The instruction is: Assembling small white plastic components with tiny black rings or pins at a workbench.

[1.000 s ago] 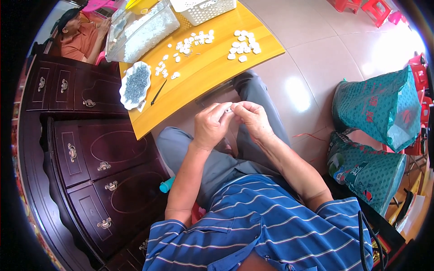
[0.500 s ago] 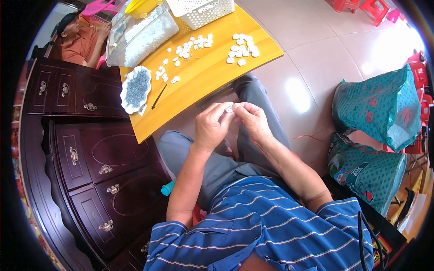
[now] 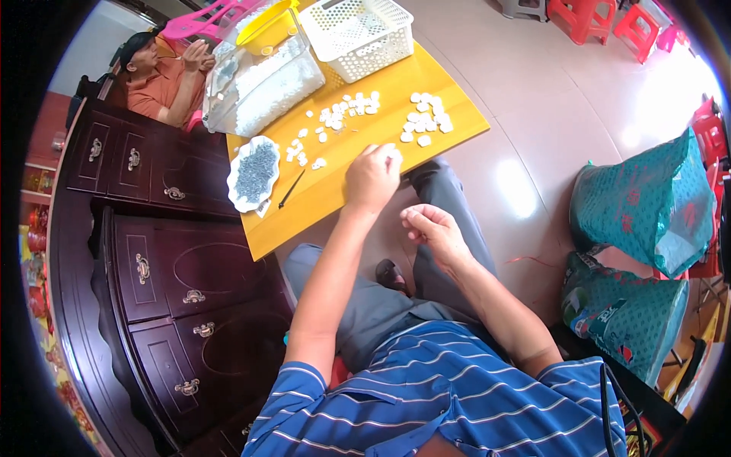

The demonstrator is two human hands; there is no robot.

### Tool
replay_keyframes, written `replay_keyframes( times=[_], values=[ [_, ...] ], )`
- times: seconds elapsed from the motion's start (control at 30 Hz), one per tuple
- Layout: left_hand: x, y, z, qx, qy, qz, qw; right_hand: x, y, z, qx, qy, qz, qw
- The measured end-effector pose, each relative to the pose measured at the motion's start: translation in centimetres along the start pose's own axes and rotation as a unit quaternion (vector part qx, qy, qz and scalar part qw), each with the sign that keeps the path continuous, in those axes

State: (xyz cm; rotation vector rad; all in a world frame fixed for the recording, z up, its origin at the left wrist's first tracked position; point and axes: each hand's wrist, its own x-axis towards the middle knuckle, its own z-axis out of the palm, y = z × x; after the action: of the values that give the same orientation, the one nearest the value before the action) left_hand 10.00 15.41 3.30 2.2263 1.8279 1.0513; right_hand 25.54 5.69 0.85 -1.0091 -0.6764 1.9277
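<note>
My left hand (image 3: 373,179) reaches over the table's front edge, its fingers closed on a small white plastic piece (image 3: 391,149) that shows only in part. Lower and to the right, my right hand (image 3: 432,232) hangs in front of the table above my leg. Its thumb and fingers are pinched together, and I cannot make out anything between them. Beyond my left hand lies a loose group of small white plastic pieces (image 3: 335,118). Another group of rounded white pieces (image 3: 423,122) sits near the table's right end.
On the yellow table (image 3: 335,183) are a scalloped white dish (image 3: 234,179) of small grey parts, a thin black tool (image 3: 291,189), a clear bin (image 3: 308,82) of white pieces and a white basket (image 3: 373,57). A person (image 3: 156,87) sits at far left. Green sacks (image 3: 624,206) stand at right.
My hands, together around a small white piece before, have come apart. The left moved forward over the table with the piece; the right dropped slightly back. The view has shifted a little.
</note>
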Motion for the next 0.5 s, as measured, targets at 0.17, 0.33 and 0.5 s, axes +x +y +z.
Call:
replay_keyframes(
  times=[0.17, 0.33, 0.5],
  values=[
    [1.8, -0.8, 2.1, -0.039, -0.002, 0.019, 0.999, 0.0, -0.4, -0.1, 0.009, 0.013, 0.008, 1.000],
    [2.2, -4.5, 0.6, -0.060, 0.042, -0.012, 0.997, 0.1, -0.5, -0.4, 0.016, 0.010, -0.002, 1.000],
    [3.6, -8.0, -0.7, 0.005, 0.074, -0.029, 0.997, 0.1, -0.2, -0.3, -0.010, -0.012, -0.005, 1.000]
  ],
)
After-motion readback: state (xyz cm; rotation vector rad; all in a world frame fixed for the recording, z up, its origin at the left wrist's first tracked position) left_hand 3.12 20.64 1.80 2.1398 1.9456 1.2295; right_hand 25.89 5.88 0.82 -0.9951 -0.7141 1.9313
